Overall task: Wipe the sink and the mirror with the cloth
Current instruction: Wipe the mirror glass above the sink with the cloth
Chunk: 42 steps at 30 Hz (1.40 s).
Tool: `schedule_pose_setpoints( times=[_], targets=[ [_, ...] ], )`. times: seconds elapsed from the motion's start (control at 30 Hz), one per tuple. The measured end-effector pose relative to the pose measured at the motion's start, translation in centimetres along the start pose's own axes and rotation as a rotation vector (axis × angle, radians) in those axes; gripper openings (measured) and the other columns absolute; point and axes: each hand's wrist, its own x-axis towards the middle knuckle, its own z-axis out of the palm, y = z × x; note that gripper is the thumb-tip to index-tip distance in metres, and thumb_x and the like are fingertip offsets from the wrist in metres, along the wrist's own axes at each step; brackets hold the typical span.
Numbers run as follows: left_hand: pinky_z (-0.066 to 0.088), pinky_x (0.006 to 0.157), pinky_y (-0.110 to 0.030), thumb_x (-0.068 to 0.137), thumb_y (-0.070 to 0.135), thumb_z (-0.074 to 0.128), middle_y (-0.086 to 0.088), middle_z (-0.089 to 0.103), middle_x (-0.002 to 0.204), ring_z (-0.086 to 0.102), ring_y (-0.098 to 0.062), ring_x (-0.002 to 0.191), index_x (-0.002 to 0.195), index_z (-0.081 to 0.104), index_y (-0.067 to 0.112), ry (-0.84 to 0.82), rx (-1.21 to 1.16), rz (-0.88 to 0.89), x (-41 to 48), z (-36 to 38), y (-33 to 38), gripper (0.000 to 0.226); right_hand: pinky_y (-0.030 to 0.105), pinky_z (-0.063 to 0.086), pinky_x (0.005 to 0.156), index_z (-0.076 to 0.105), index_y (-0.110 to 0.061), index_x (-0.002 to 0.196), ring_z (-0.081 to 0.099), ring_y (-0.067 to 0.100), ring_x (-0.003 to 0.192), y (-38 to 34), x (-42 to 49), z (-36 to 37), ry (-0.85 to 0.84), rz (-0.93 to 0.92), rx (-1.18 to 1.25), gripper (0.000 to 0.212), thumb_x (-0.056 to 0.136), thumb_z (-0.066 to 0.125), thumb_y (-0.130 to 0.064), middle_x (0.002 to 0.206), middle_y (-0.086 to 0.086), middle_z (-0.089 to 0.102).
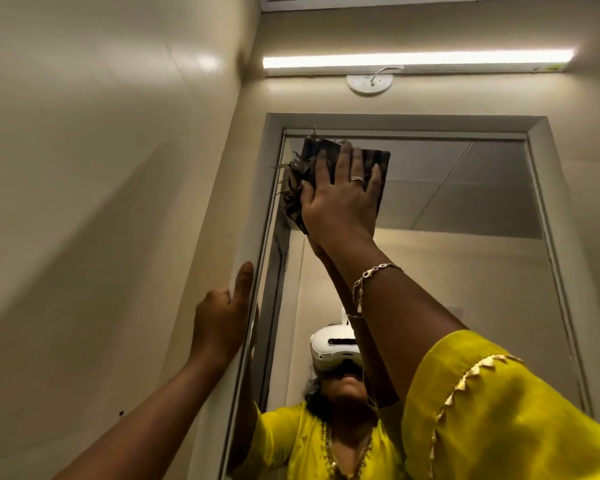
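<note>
The right hand (340,199) pressed the cloth (378,161) flat, fingers spread, against the mirror (465,237) top; the left hand (222,320), open, steadied on the frame (253,244).

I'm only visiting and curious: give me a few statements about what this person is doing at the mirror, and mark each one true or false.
1. The right hand presses a dark cloth flat against the mirror. True.
2. The cloth is at the mirror's bottom edge. False: it is near the top left corner.
3. The left hand rests on the mirror frame. True.
4. The left hand holds a spray bottle. False: it holds nothing.
5. The light above the mirror is off. False: it glows.
</note>
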Motion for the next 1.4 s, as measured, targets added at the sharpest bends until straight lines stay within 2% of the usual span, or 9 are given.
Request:
schedule_pose_setpoints(
  times=[0.1, 0.23, 0.37, 0.53, 0.7, 0.83, 1.0, 1.17, 1.4],
  targets=[
    [0.034, 0.054, -0.031, 0.072, 0.080, 0.028, -0.007, 0.040, 0.049, 0.040, -0.021, 0.045, 0.050, 0.040, 0.010, -0.002, -0.019, -0.014, 0.1, 0.0, 0.0, 0.074, 0.049, -0.007, 0.114, 0.008, -0.019, 0.149, -0.008, 0.030, 0.144, -1.4, 0.2, 0.2, -0.017, -0.037, 0.007, 0.056, 0.098, 0.019, -0.042, 0.156, 0.015, -0.005],
    [0.032, 0.054, -0.032, 0.070, 0.066, 0.023, -0.007, 0.039, 0.049, 0.038, -0.020, 0.046, 0.052, 0.040, 0.008, 0.002, -0.008, -0.009, 0.0, 0.2, 0.0, 0.062, 0.049, -0.007, 0.114, 0.007, -0.020, 0.149, -0.008, 0.030, 0.144, -2.6, 0.5, 0.4, -0.041, -0.090, 0.010, 0.056, 0.098, 0.018, -0.041, 0.156, 0.015, -0.006],
    [0.032, 0.054, -0.030, 0.073, 0.064, 0.024, -0.007, 0.038, 0.048, 0.037, -0.018, 0.045, 0.050, 0.038, 0.009, 0.001, -0.014, -0.015, 0.1, 0.3, 0.0, 0.061, 0.048, -0.008, 0.114, 0.006, -0.022, 0.149, -0.010, 0.028, 0.144, -2.5, 0.7, 0.3, -0.074, -0.153, 0.018, 0.056, 0.098, 0.019, -0.041, 0.157, 0.012, -0.008],
    [0.029, 0.051, -0.026, 0.090, 0.049, 0.031, -0.005, 0.035, 0.046, 0.033, -0.016, 0.041, 0.047, 0.035, 0.011, 0.003, -0.013, 0.012, 0.0, 0.3, 0.1, 0.057, 0.048, -0.006, 0.115, 0.007, -0.023, 0.148, -0.007, 0.026, 0.144, -1.7, 0.0, 0.3, -0.066, -0.236, 0.007, 0.056, 0.097, 0.020, -0.042, 0.157, 0.010, -0.004],
    [0.027, 0.050, -0.026, 0.076, 0.070, 0.025, -0.005, 0.034, 0.046, 0.031, -0.017, 0.041, 0.046, 0.034, 0.012, -0.017, -0.003, 0.030, -0.1, 0.1, 0.2, 0.066, 0.046, -0.005, 0.115, 0.008, -0.025, 0.148, -0.004, 0.024, 0.145, 0.2, -1.2, 0.3, -0.053, -0.281, -0.006, 0.056, 0.097, 0.022, -0.044, 0.158, 0.008, -0.001],
    [0.032, 0.051, -0.027, 0.072, 0.080, 0.025, -0.006, 0.039, 0.046, 0.037, -0.019, 0.041, 0.047, 0.037, 0.011, -0.017, -0.001, 0.021, -0.2, 0.1, 0.2, 0.074, 0.044, -0.004, 0.115, 0.011, -0.026, 0.148, -0.001, 0.023, 0.145, 2.0, -2.0, 0.2, -0.023, -0.280, -0.003, 0.056, 0.096, 0.024, -0.044, 0.158, 0.006, 0.003],
    [0.035, 0.053, -0.026, 0.075, 0.072, 0.026, -0.012, 0.043, 0.051, 0.043, -0.021, 0.046, 0.053, 0.042, 0.006, -0.030, 0.014, -0.014, -0.1, 0.1, 0.3, 0.071, 0.043, -0.003, 0.115, 0.012, -0.026, 0.148, 0.000, 0.022, 0.145, 5.0, -3.0, -0.3, -0.024, -0.253, -0.009, 0.056, 0.096, 0.024, -0.044, 0.158, 0.005, 0.004],
    [0.032, 0.052, -0.023, 0.089, 0.053, 0.029, -0.015, 0.045, 0.054, 0.043, -0.021, 0.048, 0.058, 0.047, 0.003, -0.006, 0.037, -0.020, -0.2, 0.0, 0.6, 0.061, 0.042, -0.001, 0.115, 0.018, -0.026, 0.147, 0.004, 0.022, 0.145, 8.4, -4.2, -0.9, 0.009, -0.191, 0.001, 0.061, 0.089, 0.018, -0.046, 0.157, 0.005, 0.010],
    [0.030, 0.053, -0.022, 0.091, 0.050, 0.029, -0.014, 0.043, 0.054, 0.041, -0.020, 0.049, 0.057, 0.043, 0.003, 0.001, 0.040, -0.023, -0.4, 0.0, 1.0, 0.060, 0.041, 0.002, 0.115, 0.018, -0.027, 0.147, 0.006, 0.022, 0.145, 13.5, -4.8, -2.2, 0.014, -0.114, -0.024, 0.062, 0.088, 0.019, -0.047, 0.157, 0.004, 0.011]
  ],
)
